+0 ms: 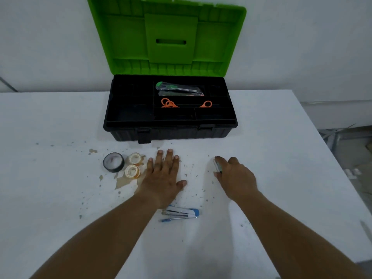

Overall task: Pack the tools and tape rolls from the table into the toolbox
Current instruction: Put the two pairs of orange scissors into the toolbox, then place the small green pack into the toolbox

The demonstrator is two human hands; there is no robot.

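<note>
The black toolbox [124, 129] stands open at the back of the table, its green lid [128, 39] raised. Its tray holds green-handled tools in clear wrap [179, 88] and orange-handled scissors [169, 103]. A black tape roll [113, 162] and two small clear tape rolls [134, 158] [132, 171] lie left of my left hand [164, 174], which rests flat with fingers apart. My right hand [234, 176] is curled over a small silver and green tool [217, 167] on the table. A blue and white stapler [181, 213] lies near my left wrist.
The white table [281, 137] is scuffed, with chipped spots and a brown stain by the tape rolls. Its right edge drops off to a floor with clutter. A white wall stands right behind the toolbox.
</note>
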